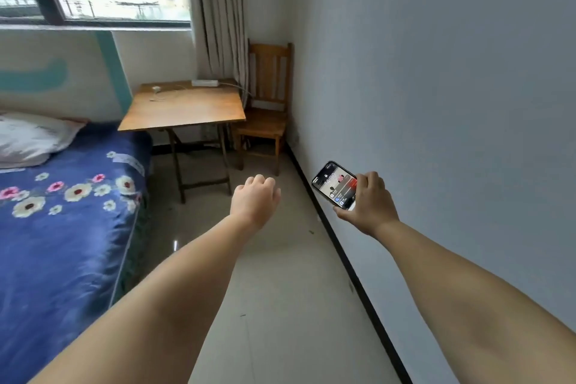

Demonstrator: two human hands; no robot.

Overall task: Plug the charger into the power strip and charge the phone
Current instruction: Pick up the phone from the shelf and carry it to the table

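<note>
Phone (335, 184) lit, held in your right hand (371, 203); left hand (255, 193) loosely curled, empty. Charger (156, 89) and power strip (204, 83) lie apart on the far table (187, 112), unplugged. Nothing done yet.

Both bare arms stretched forward. Left hand (256, 196) empty, palm down, fingers loosely curled. Right hand (369, 203) gripping a phone (334, 182), screen up.
</note>
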